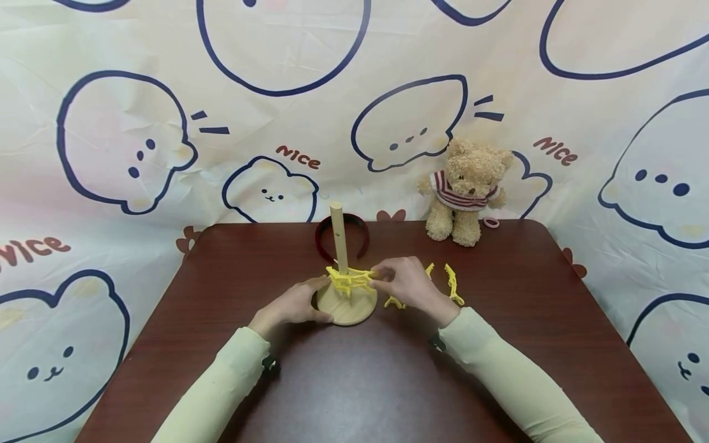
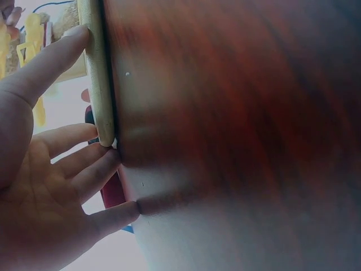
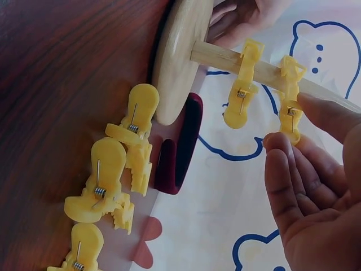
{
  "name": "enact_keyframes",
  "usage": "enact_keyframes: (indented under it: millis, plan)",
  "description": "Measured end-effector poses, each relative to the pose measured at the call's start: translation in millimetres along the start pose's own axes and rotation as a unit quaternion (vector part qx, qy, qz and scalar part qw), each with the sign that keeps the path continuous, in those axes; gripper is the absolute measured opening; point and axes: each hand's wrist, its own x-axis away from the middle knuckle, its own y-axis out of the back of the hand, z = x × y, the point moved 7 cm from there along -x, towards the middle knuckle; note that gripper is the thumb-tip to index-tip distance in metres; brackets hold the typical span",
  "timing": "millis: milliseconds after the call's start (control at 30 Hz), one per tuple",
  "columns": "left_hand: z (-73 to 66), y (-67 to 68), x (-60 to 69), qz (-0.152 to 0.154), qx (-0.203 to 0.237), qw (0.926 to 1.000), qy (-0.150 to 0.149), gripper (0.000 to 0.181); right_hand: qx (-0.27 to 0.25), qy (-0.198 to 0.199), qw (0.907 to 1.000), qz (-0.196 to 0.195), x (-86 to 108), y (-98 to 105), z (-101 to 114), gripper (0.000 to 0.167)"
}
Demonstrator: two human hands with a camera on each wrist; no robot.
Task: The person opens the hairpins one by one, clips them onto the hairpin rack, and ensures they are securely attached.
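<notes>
A wooden stand (image 1: pixel 347 312), a round base with an upright post, is on the table. My left hand (image 1: pixel 293 301) holds the base's rim at its left, with the thumb (image 2: pixel 62 48) and fingertips against the edge. Two yellow spring clips are fastened to the post (image 3: pixel 223 56): one clip (image 3: pixel 242 93) nearer the base, the other clip (image 3: pixel 291 93) higher up. My right hand (image 1: pixel 407 280) pinches that higher clip between thumb and fingers. In the right wrist view, several more yellow clips (image 3: pixel 107 169) are on the table beside the base.
A dark red headband (image 1: pixel 365 237) lies behind the stand. A teddy bear (image 1: pixel 460 191) in a striped top stands at the back right, with a small pink ring (image 1: pixel 490 222) beside it. A patterned cloth (image 1: pixel 266 117) hangs behind the brown table (image 1: pixel 343 381).
</notes>
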Motion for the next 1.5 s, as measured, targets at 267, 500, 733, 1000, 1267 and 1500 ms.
enact_keyframes:
  millis: [267,500,733,1000,1267,1500]
  plan:
    - [0.6,-0.5,-0.4,0.003,0.003,1.0000,0.008,0.095,-0.011,-0.021,0.9997,0.008,-0.1,-0.3,-3.8,0.028]
    - [2.8,-2.5,-1.0,0.005,-0.001,0.9999,0.009,0.095,-0.002,-0.022,0.9997,0.012,-1.0,-2.3,-6.5,0.031]
    - [2.0,-2.5,-0.5,0.006,0.001,0.9999,0.010,0.095,-0.006,-0.016,0.9998,0.014,-0.1,-3.2,-7.1,0.028]
    - [2.2,-3.0,-0.6,0.008,0.007,0.9998,0.018,0.095,0.000,-0.012,0.9998,0.017,0.7,-3.6,-7.8,0.030]
    - [2.2,-2.6,0.1,0.009,0.009,0.9997,0.022,0.095,-0.019,-0.025,0.9992,0.025,3.5,2.2,-11.4,0.033]
    - [2.7,-2.3,-0.7,0.006,0.012,0.9996,0.024,0.096,-0.021,-0.024,0.9993,0.018,9.3,13.7,-22.5,0.031]
